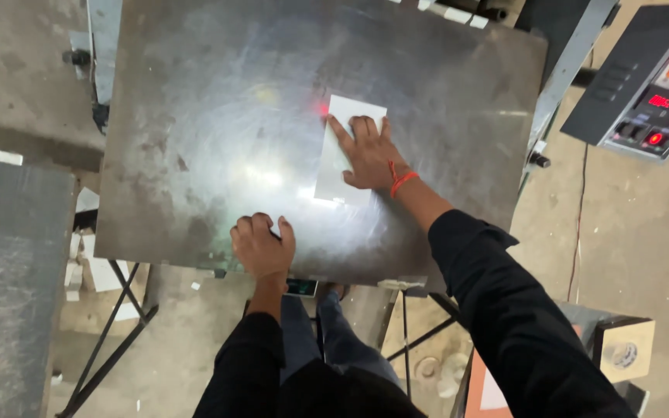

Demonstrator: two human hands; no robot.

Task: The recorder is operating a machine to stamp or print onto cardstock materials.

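Observation:
A white rectangular sheet (340, 166) lies on a scuffed steel work plate (218, 116). My right hand (365, 151) lies flat on the sheet's right side, fingers spread and pointing away from me, an orange thread around the wrist. A small red light spot (323, 107) glows on the plate at the sheet's top left corner. My left hand (263, 246) rests with curled fingers on the plate's near edge; whether it holds anything is hidden. Both arms wear black sleeves.
A control panel (648, 77) with red and yellow lit buttons stands at the upper right. A grey slab (9, 263) lies at the left. Metal legs (110, 340) cross under the plate. A wooden box (625, 348) sits at the lower right on the concrete floor.

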